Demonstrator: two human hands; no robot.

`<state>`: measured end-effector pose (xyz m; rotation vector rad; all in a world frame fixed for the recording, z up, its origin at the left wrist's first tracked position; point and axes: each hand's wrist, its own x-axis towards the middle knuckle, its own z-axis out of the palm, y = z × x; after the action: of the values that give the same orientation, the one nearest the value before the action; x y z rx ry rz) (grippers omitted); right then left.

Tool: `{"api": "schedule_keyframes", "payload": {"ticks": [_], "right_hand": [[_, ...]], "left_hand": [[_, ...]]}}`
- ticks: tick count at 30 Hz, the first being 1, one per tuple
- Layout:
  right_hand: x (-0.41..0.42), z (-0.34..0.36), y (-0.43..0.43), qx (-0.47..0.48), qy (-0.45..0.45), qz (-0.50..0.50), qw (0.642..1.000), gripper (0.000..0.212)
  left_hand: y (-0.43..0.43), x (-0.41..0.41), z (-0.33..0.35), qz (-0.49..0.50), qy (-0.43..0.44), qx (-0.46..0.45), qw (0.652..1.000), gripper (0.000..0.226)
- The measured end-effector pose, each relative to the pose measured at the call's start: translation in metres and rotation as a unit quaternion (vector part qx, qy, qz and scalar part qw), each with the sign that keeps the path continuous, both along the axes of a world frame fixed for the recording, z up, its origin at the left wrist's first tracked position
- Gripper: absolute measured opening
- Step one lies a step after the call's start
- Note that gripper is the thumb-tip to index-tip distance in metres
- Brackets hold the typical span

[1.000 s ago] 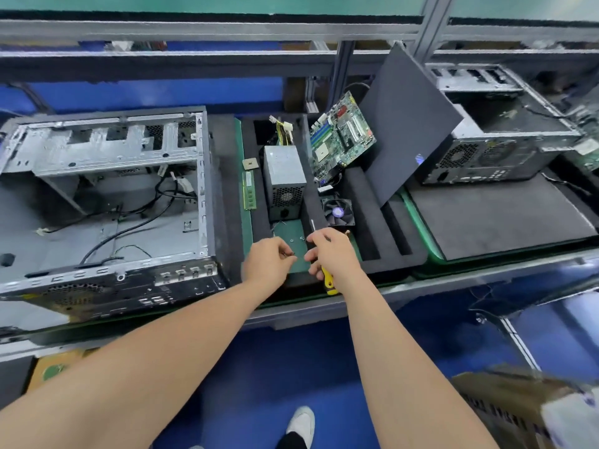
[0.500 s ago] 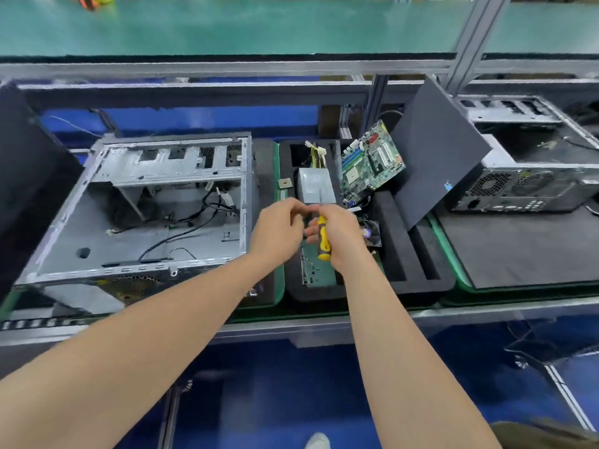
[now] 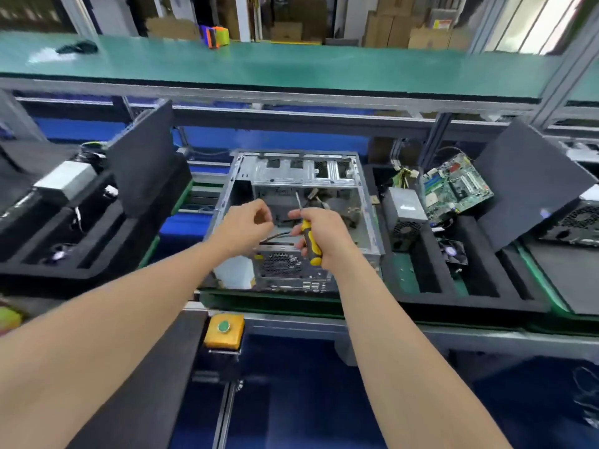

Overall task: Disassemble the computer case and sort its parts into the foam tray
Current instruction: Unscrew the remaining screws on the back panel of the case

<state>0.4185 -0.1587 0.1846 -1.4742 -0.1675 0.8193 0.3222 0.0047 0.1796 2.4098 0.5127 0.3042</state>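
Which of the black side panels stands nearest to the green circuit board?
The right panel, leaning directly beside the motherboard; the other panel stands far left.

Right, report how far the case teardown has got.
Done: motherboard, power supply and fan sit in the foam tray. In hand: right hand grips a screwdriver over the open case; left hand is pinched beside it. Left: cables remain inside.

Open grey computer case [image 3: 301, 179] lies gutted at centre; black foam tray [image 3: 466, 301] just right — parts slotted in.
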Motion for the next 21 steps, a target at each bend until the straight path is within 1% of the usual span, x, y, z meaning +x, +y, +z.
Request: {"api": "schedule_keyframes", "payload": {"ticks": [2,4,7,8,10,11,13,16,18,21], "right_hand": [[-0.023,-0.007,0.012,-0.026,0.005,0.002,1.0,0.022],[-0.041,-0.014,0.019,-0.043,0.013,-0.007,0.999,0.022],[-0.06,-0.021,0.021,-0.05,0.006,-0.037,0.998,0.021],[-0.066,-0.023,0.02,-0.053,0.002,-0.044,0.998,0.02],[-0.076,-0.026,0.017,-0.073,-0.007,-0.046,0.996,0.017],[-0.081,-0.027,0.014,-0.088,-0.009,-0.042,0.995,0.017],[-0.091,-0.032,0.009,-0.109,-0.008,-0.04,0.993,0.019],[-0.103,-0.039,0.002,-0.12,-0.012,-0.044,0.992,0.022],[-0.109,-0.043,-0.001,-0.125,-0.02,-0.036,0.991,0.021],[-0.116,-0.049,-0.002,-0.128,-0.026,-0.021,0.991,0.019]], "left_hand": [[0.021,-0.019,-0.006,-0.08,0.042,-0.007,0.996,0.013],[0.033,-0.03,-0.009,-0.14,0.058,-0.004,0.989,0.011],[0.043,-0.033,-0.008,-0.169,0.061,-0.03,0.983,0.002],[0.045,-0.033,-0.007,-0.181,0.069,-0.024,0.981,0.001],[0.047,-0.031,-0.006,-0.205,0.091,0.022,0.974,0.004],[0.047,-0.031,-0.006,-0.212,0.098,0.036,0.972,0.004],[0.047,-0.032,-0.008,-0.213,0.091,0.021,0.973,0.008],[0.049,-0.032,-0.012,-0.199,0.073,-0.002,0.977,0.006],[0.051,-0.031,-0.013,-0.195,0.07,-0.014,0.978,0.011],[0.051,-0.03,-0.014,-0.195,0.08,-0.007,0.977,0.015]]}}
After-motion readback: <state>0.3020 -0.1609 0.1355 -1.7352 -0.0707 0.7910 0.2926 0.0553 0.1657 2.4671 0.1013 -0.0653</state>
